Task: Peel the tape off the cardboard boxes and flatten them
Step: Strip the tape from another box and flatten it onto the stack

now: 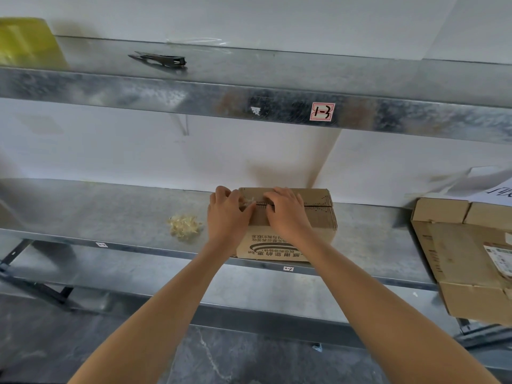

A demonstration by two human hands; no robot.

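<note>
Fingers: left hand has its fingers bent over the far left corner of the cardboard box, and the thumb pinches a frayed bit of tape at the top seam. The right hand sits knuckles-up just beside it with fingertips curled onto the seam; whether they pinch anything, cannot tell.
Box: upright on the lower steel shelf, printed face toward us, near bottom edge right at the shelf's near lip, far side close to the wall.
Room: shelf surface runs open leftward to a tape wad and rightward to a cardboard stack; the upper shelf hangs overhead.
Left: crumpled wad of peeled tape, lying apart from the box.
Right: flattened cartons at the shelf's end, well apart from the box and jutting past the near lip, with a white sheet above them.
Up top: black metal tool, a blurred yellow object at far left, and a red-bordered sticker on the front edge.
Contents: box flaps are shut, inside hidden.
</note>
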